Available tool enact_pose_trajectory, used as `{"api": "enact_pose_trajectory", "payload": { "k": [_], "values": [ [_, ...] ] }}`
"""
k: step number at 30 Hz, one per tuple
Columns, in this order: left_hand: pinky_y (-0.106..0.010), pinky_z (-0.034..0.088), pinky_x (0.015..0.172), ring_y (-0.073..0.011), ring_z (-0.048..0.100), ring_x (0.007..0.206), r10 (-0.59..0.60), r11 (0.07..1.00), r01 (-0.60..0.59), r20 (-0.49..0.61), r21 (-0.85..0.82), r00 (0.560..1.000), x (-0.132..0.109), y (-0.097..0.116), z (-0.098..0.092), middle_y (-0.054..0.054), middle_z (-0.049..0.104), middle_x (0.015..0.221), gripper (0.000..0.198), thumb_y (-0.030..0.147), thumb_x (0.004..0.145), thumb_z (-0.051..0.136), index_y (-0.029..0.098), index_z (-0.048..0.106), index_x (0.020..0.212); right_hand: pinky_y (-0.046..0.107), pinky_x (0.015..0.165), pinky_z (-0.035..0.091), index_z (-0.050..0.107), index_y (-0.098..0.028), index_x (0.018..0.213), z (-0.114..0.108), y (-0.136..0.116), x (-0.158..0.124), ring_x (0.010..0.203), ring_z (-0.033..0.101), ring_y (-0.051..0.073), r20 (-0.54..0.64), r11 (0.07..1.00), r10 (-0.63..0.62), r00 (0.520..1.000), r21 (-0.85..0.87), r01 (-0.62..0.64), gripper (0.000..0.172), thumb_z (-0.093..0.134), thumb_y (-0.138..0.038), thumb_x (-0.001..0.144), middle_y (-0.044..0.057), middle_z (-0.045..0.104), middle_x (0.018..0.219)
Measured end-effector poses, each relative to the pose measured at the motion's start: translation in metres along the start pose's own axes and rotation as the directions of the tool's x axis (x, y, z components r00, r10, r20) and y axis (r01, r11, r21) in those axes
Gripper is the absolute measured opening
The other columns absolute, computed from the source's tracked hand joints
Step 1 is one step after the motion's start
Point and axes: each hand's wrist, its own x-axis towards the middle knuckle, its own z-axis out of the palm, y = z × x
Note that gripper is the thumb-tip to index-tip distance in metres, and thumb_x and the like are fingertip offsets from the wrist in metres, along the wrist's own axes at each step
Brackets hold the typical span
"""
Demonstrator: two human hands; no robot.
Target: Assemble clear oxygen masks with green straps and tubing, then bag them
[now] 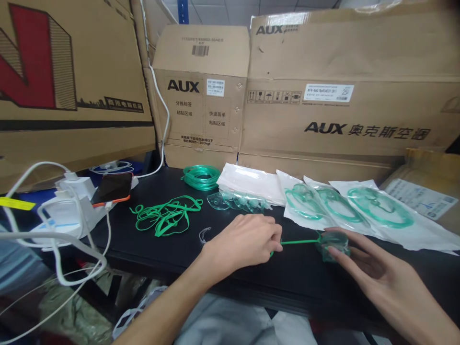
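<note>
My left hand (247, 237) is closed on one end of a green elastic strap (300, 242), which stretches taut to the right. The strap's other end meets a clear green oxygen mask (334, 244). Around that mask curl the fingers and thumb of my right hand (362, 266), holding it just over the black table. Beyond my left hand lies a row of clear mask parts (240, 202). A loose tangle of green straps (167, 215) rests to the left, with a few thin clear or metal strips (204, 235) near my left wrist.
A coil of green tubing (201, 177) and white pouches (251, 182) lie at the back. Packed masks with tubing (381, 206) are on the right. A phone (113, 188) and white cables (79, 206) crowd the left. Large cardboard boxes (345, 110) wall off the back of the black table (151, 251).
</note>
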Motion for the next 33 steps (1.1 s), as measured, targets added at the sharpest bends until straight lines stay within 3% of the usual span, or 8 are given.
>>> {"api": "enact_pose_trajectory", "payload": {
  "k": [3,6,9,14,19,23,29,33],
  "values": [
    [-0.031,0.044,0.072,-0.0213,0.073,0.094,-0.004,1.000,0.004,0.000,-0.031,1.000,0.001,0.006,0.003,0.000,0.076,0.108,0.022,0.040,0.106,0.067,0.022,0.074,0.097,0.036,0.099,0.066,0.078,-0.031,0.128,0.000,-0.001,-0.003,0.113,0.081,0.031,0.078,0.995,-0.084,0.993,-0.040,0.088,0.049,0.079,-0.057,0.087,0.006,0.082,0.129],
    [-0.033,0.048,0.078,-0.0231,0.074,0.101,0.006,0.995,-0.011,-0.048,-0.097,0.999,0.005,0.013,0.008,-0.001,0.075,0.121,0.042,0.063,0.103,0.064,0.024,0.076,0.112,0.037,0.108,0.062,0.077,-0.033,0.129,0.008,-0.004,-0.010,0.124,0.076,0.031,0.143,0.965,-0.231,0.962,-0.094,0.246,0.038,0.075,-0.049,0.095,0.005,0.077,0.138],
    [-0.033,0.047,0.073,-0.0220,0.074,0.099,0.068,0.995,-0.071,-0.060,-0.063,0.996,0.008,0.016,0.013,-0.002,0.074,0.116,0.038,0.055,0.108,0.058,0.023,0.078,0.110,0.033,0.106,0.062,0.077,-0.036,0.129,0.017,-0.007,-0.014,0.123,0.075,0.027,0.137,0.939,-0.305,0.942,-0.120,0.322,0.032,0.072,-0.046,0.099,0.003,0.076,0.137],
    [-0.031,0.043,0.065,-0.0206,0.074,0.094,0.111,0.994,-0.111,-0.032,-0.010,0.993,0.007,0.015,0.012,-0.001,0.074,0.108,0.026,0.041,0.109,0.062,0.022,0.078,0.102,0.030,0.100,0.063,0.076,-0.037,0.125,0.015,-0.004,-0.011,0.118,0.077,0.026,0.158,0.944,-0.294,0.943,-0.104,0.312,0.028,0.070,-0.047,0.100,0.002,0.078,0.131],
    [-0.031,0.045,0.072,-0.0198,0.074,0.096,0.063,0.994,-0.061,0.015,-0.088,0.998,0.003,0.008,0.005,0.000,0.076,0.111,0.023,0.038,0.107,0.065,0.023,0.081,0.099,0.046,0.091,0.067,0.071,-0.031,0.132,-0.010,0.018,0.003,0.111,0.079,0.039,-0.108,0.954,-0.157,0.982,-0.275,0.122,0.052,0.067,-0.066,0.093,0.010,0.080,0.127],
    [-0.031,0.047,0.084,-0.0219,0.073,0.106,-0.014,0.995,0.015,0.011,-0.104,1.000,-0.002,-0.004,-0.009,0.001,0.076,0.119,0.021,0.043,0.104,0.070,0.029,0.082,0.114,0.044,0.104,0.063,0.069,-0.032,0.135,-0.004,0.022,0.004,0.110,0.080,0.034,-0.074,0.980,-0.143,0.987,-0.150,0.130,0.051,0.072,-0.061,0.093,0.008,0.078,0.131],
    [-0.039,0.046,0.106,-0.0305,0.066,0.128,-0.252,0.968,0.250,-0.073,-0.027,0.965,-0.020,-0.012,-0.035,-0.007,0.071,0.136,0.049,0.062,0.109,0.051,0.025,0.075,0.131,0.046,0.115,0.055,0.067,-0.037,0.136,0.018,0.017,0.000,0.128,0.071,0.030,0.007,0.967,-0.231,0.973,-0.106,0.231,0.037,0.068,-0.050,0.101,0.003,0.070,0.143],
    [-0.048,0.046,0.112,-0.0417,0.058,0.139,-0.323,0.945,0.324,0.020,-0.035,0.946,-0.019,-0.009,-0.022,-0.016,0.062,0.152,0.085,0.083,0.090,0.063,0.021,0.063,0.148,0.047,0.114,0.055,0.068,-0.037,0.137,0.015,0.018,-0.001,0.131,0.069,0.031,0.069,0.951,-0.268,0.961,-0.140,0.275,0.035,0.066,-0.047,0.103,0.004,0.069,0.144]
  ]
}}
